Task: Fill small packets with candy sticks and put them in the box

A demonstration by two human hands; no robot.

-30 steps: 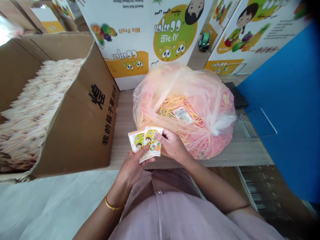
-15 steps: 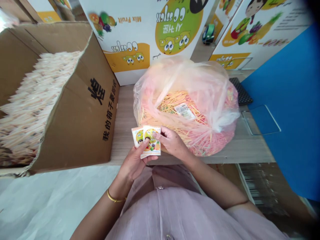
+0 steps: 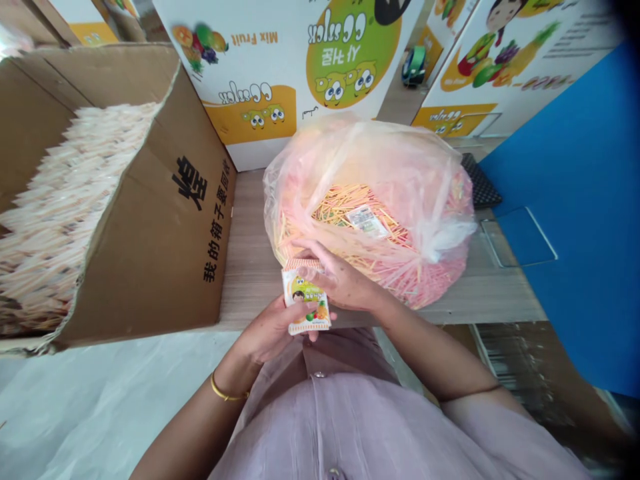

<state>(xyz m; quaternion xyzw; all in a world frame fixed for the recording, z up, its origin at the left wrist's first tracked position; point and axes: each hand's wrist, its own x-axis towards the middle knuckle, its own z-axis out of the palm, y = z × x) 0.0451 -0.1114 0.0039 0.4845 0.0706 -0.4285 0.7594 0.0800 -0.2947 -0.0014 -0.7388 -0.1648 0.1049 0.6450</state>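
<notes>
My left hand (image 3: 270,330) lies palm up and grips a small printed packet (image 3: 306,299) with a cartoon face and fruit on it. My right hand (image 3: 340,280) rests on the packet's top edge, fingers curled and pinching it. Both hands are just in front of a big clear plastic bag (image 3: 425,180) filled with thin orange, yellow and pink sticks (image 3: 350,207). A small label (image 3: 367,222) lies on the sticks inside the bag. A gold bangle circles my left wrist.
A brown cardboard box (image 3: 165,233) with black characters stands at the left, packed with pale wrapped sticks (image 3: 65,200). White printed cartons (image 3: 280,73) stand behind the bag. A blue panel (image 3: 575,200) fills the right. The wooden tabletop (image 3: 250,267) shows between box and bag.
Two fanned packets have come together into one stack. The stack has turned upright and dropped toward my body, and my right hand now covers its top edge.
</notes>
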